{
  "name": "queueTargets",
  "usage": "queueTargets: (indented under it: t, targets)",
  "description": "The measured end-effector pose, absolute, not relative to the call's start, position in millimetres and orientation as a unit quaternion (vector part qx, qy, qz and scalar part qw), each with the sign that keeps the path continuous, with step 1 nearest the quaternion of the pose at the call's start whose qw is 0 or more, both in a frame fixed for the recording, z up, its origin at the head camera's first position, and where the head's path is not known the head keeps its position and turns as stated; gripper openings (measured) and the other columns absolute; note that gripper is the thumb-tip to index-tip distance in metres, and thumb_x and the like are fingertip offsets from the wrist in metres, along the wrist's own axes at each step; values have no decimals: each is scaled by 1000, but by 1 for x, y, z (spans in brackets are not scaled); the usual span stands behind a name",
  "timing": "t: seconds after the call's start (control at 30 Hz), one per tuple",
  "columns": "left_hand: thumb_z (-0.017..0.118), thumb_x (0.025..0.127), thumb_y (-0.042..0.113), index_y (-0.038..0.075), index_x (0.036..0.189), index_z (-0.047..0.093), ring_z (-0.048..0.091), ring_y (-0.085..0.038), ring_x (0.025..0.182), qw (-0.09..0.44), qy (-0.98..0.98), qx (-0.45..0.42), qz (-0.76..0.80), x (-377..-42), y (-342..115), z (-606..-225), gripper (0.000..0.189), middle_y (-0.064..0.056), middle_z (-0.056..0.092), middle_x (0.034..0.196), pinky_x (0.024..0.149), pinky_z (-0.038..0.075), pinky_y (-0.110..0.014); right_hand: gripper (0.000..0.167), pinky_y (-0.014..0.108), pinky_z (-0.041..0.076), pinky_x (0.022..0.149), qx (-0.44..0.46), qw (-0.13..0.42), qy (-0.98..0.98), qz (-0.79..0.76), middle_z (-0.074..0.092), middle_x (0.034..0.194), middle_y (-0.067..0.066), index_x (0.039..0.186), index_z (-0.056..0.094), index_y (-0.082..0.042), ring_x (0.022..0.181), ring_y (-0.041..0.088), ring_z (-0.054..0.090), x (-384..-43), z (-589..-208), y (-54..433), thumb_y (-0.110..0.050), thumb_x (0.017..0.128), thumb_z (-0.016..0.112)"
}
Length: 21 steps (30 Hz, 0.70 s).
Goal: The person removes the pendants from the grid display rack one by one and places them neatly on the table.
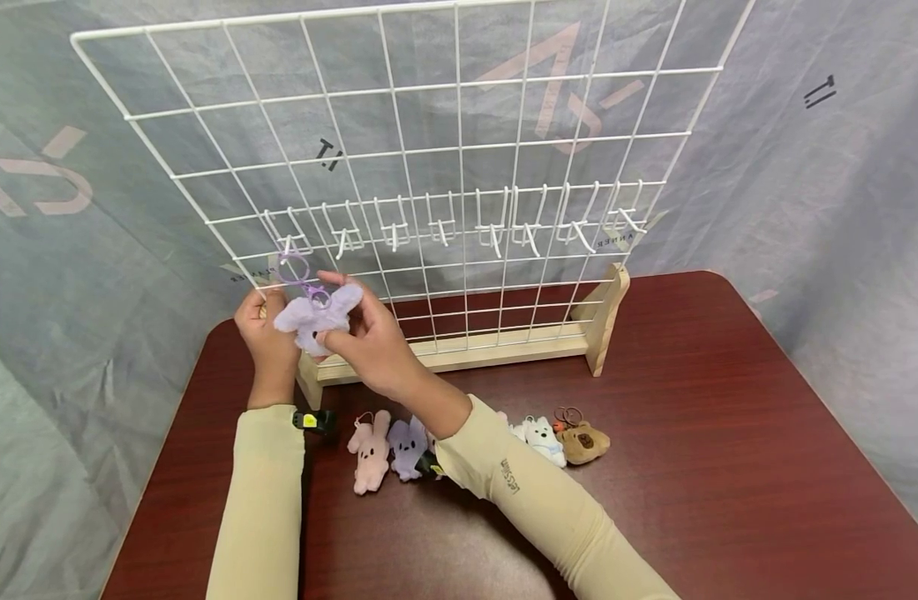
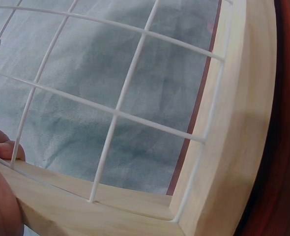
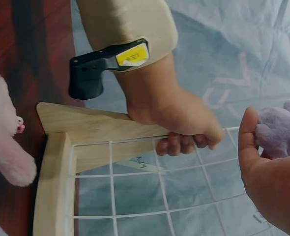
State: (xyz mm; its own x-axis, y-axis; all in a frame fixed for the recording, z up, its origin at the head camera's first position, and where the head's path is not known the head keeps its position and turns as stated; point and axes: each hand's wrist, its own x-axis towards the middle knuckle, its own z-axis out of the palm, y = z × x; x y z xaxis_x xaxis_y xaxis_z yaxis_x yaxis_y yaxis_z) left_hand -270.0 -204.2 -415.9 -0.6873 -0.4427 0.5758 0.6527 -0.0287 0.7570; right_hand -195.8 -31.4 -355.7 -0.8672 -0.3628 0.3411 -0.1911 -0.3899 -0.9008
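Observation:
My right hand pinches a lavender plush keychain between thumb and fingers, in front of the left end of a white wire grid rack. From the plush, its purple ring reaches up to the leftmost hook, overlapping it in the head view. My left hand grips the wooden end piece of the stand at the rack's left edge, fingers curled round behind it. The right wrist view shows the plush partly hidden by the right hand.
Several more white hooks line the grid to the right. On the dark red table, a row of plush keychains includes a pink one, a lavender one, a white one and a brown one. My right forearm hides part of the row.

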Motion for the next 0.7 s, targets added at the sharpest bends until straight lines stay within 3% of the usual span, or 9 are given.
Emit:
queueTargets:
  t: [0.17, 0.3, 0.5, 0.7]
  targets:
    - [49, 99, -7, 8, 60, 48, 42, -4, 50, 379, -577, -91, -718, -269, -204, -415, 41, 8, 47, 55, 49, 29, -18, 74, 47, 66, 76, -274, 51, 528, -802, 57, 121, 25, 159, 37, -1, 91, 12, 65, -195, -350, -29, 14, 88, 49]
    - [49, 98, -7, 9, 60, 50, 42, -4, 51, 377, -574, -87, -722, -268, -203, -414, 41, 8, 49, 56, 49, 30, -18, 74, 35, 65, 74, -285, 41, 513, -809, 55, 127, 32, 159, 36, 1, 94, 11, 65, -193, -346, -28, 14, 87, 49]
    - [49, 98, -9, 13, 62, 56, 44, -3, 53, 376, -564, -90, -729, -268, -202, -414, 42, 8, 51, 56, 50, 31, -18, 80, 18, 54, 92, -306, 22, 500, -810, 43, 160, 33, 161, 30, 3, 126, 10, 55, -190, -339, -27, 18, 85, 49]
    - [49, 96, -10, 14, 62, 58, 46, -1, 52, 374, -544, -94, -745, -268, -201, -413, 43, 9, 53, 56, 50, 33, -16, 82, 18, 49, 101, -329, 27, 482, -812, 40, 162, 33, 163, 26, 2, 143, 38, 50, -185, -332, -24, 20, 86, 49]
